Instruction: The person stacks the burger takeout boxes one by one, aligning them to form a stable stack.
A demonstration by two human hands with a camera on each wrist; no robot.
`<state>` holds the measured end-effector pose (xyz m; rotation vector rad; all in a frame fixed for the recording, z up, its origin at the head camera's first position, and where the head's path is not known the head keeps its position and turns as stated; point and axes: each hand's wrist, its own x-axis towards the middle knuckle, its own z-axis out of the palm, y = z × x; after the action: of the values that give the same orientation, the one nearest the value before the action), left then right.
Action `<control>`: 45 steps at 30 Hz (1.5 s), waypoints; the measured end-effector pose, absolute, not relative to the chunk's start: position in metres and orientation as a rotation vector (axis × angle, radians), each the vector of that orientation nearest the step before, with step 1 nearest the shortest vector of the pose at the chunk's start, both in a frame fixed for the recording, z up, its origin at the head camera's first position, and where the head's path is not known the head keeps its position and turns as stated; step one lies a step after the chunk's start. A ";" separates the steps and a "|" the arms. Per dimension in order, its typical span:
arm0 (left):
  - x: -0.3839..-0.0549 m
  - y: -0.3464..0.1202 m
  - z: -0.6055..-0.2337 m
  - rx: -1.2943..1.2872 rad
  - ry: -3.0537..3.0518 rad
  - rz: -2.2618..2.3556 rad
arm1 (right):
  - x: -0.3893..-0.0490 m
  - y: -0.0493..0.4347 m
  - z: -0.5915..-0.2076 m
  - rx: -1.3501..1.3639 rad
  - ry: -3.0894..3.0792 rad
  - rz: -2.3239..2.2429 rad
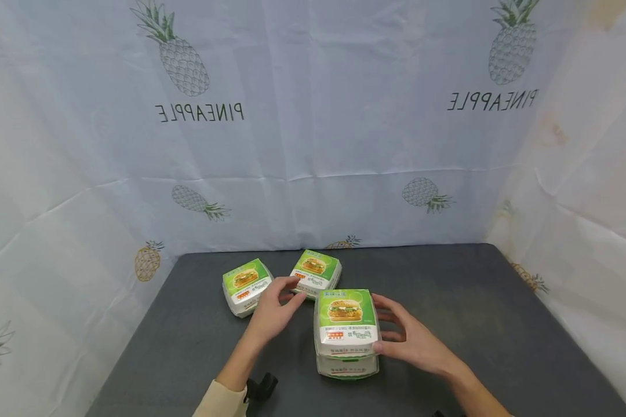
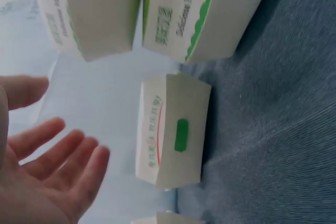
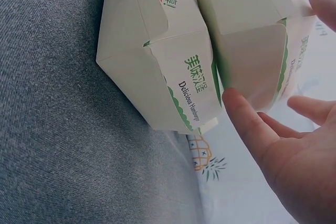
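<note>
Two burger boxes stand stacked in front of me, an upper box [image 1: 347, 321] squarely over a lower box [image 1: 347, 366]. My right hand [image 1: 417, 341] is at the upper box's right side, its fingertips touching the carton and the thumb near the front corner. In the right wrist view those fingers [image 3: 252, 124] look fairly straight and spread. Left of the stack, my left hand [image 1: 271, 313] hovers with relaxed fingers and holds nothing. The left wrist view shows a gap between its fingers [image 2: 86, 177] and the boxes.
Behind the left hand sit two more green-and-white burger boxes, one at left [image 1: 247, 286] and one at the back [image 1: 315, 272]. All rest on a dark table [image 1: 438, 289]. A pineapple-print curtain [image 1: 318, 116] encloses the back and sides.
</note>
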<state>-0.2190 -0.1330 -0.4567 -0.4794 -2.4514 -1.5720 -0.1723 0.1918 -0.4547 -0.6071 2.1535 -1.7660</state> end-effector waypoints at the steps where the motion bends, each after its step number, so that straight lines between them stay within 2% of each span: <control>1: -0.222 -0.133 -0.456 -0.480 -2.433 -1.543 | -0.172 0.192 -0.454 -0.607 2.153 -1.767; 11: -0.255 -0.132 -0.458 -0.487 -2.458 -1.374 | -0.173 0.192 -0.455 -0.604 2.145 -1.779; 24: -0.278 -0.124 -0.466 -0.408 -2.710 -1.382 | -0.172 0.193 -0.455 -0.617 2.139 -1.777; 45: -0.293 -0.112 -0.492 -0.370 -2.801 -1.356 | -0.171 0.194 -0.452 -0.602 2.137 -1.784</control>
<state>-0.2929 -0.1124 -0.4918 -0.3696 -2.8014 -1.3565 -0.1706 0.1936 -0.4517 -0.6019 2.1370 -1.7843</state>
